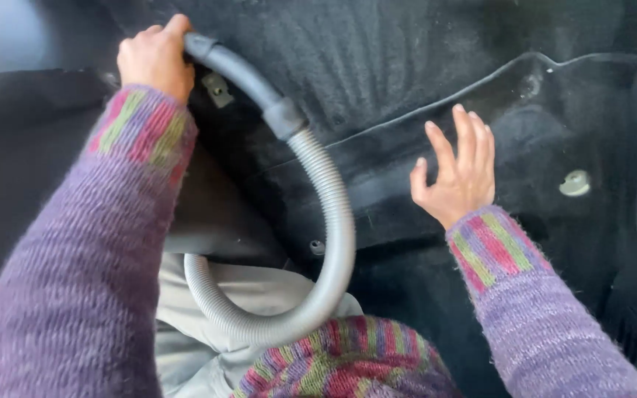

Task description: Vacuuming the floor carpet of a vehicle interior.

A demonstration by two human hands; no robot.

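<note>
My left hand (155, 59) grips the dark grey handle end of a vacuum hose (331, 214) at the upper left. The ribbed grey hose curves down from a dark collar (283, 118) and loops back toward my lap. My right hand (457, 169) is open, fingers spread, hovering over or resting on the black car floor carpet (407, 88) at centre right; I cannot tell whether it touches. Both arms wear a purple knitted sweater with striped cuffs.
A carpet edge runs diagonally across the floor. A small pale round fastener (575, 182) sits on the carpet to the right of my right hand. A metal bracket (217, 89) shows near the hose handle. Dark seat and trim (16, 147) lie at the left.
</note>
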